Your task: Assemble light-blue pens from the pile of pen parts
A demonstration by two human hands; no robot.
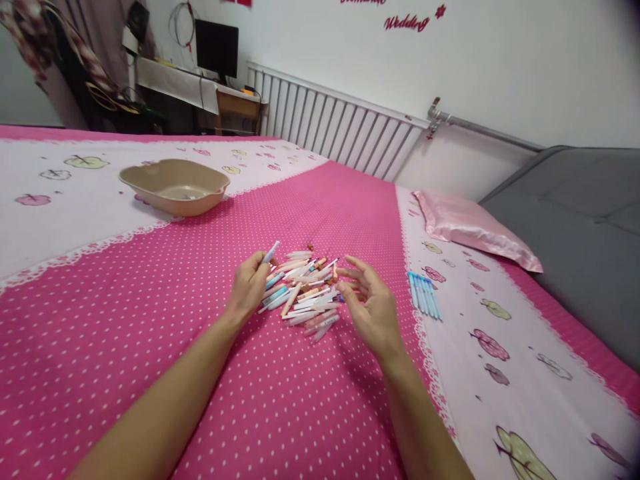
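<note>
A loose heap of pens (305,293), white, pink, blue and orange, lies on the pink dotted bedsheet (280,407). At the heap's left side, my left hand (250,283) is closed on a pale lilac pen (271,253), its tip pointing up and away. My right hand (371,303) is at the right edge of the pile, fingers apart and curved toward the pens; I see nothing held in it. Several light blue pens (425,296) lie side by side in a row to the right, apart from the heap.
A beige plastic basin (175,188) stands on the bed at the left, with something small inside. A pink pillow (473,227) rests against the grey headboard (575,253). Behind the bed are a white radiator (335,120) and a desk with a monitor (217,48).
</note>
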